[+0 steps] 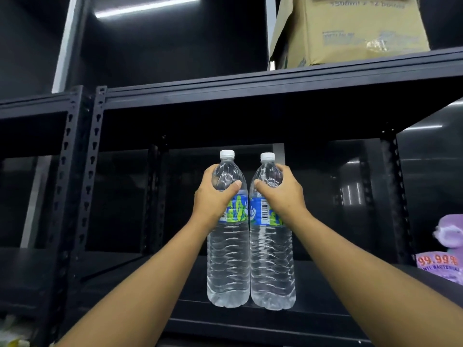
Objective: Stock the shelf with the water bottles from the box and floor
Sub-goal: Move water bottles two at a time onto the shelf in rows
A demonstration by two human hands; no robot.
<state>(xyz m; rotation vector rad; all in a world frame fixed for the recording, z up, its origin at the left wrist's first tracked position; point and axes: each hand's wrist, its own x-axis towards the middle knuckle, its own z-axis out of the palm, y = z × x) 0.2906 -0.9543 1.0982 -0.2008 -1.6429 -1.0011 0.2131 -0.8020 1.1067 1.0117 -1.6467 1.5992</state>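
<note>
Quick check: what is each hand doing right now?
Left hand: grips the left water bottle at its shoulder.
Right hand: grips the right water bottle the same way.

Purple pack (441,265), right edge of the shelf: "99.99%" in orange-red, with "ANTI BACTERIAL" partly legible beneath.
Cardboard box (350,31), upper shelf: blurred print, apparently "1500ml x 12 bottles"; smaller lines unreadable.
Right bottle (271,259), label: barcode, digits unreadable.
Left bottle (228,259), label: blue-green brand lettering, illegible.
</note>
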